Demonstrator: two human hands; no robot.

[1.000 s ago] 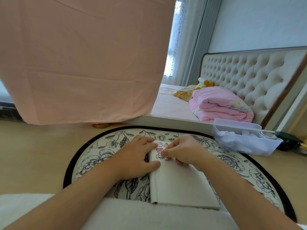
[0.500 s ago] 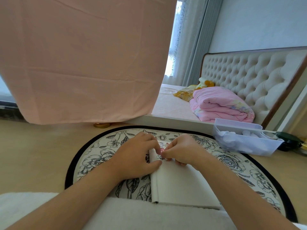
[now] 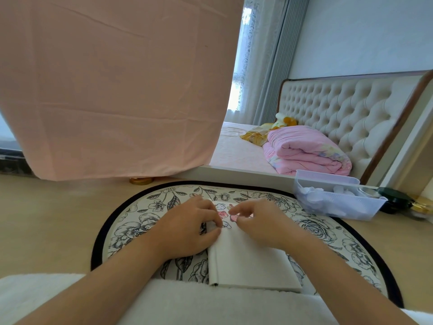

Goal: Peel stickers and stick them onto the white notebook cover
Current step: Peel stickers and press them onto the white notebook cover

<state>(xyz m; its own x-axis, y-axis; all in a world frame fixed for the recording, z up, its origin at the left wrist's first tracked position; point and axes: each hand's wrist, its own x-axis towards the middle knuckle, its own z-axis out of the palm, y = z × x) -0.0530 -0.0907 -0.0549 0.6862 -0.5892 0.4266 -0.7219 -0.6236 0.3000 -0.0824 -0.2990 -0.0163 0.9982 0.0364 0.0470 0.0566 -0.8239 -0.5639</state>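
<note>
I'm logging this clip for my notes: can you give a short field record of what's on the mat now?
surface: floral mat
book: white notebook, closed, flat on the mat
sheet: sticker sheet at the notebook's far end
left: left hand holds the sheet's left edge
right: right hand pinches a pink sticker
nearby: plastic bin at the mat's far right

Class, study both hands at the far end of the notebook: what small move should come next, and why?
Probably the right hand should lift the pink sticker slowly off the sticker sheet. Its fingers pinch that sticker, the left hand grips the sheet's edge, and the notebook cover nearer the person is bare.
</note>
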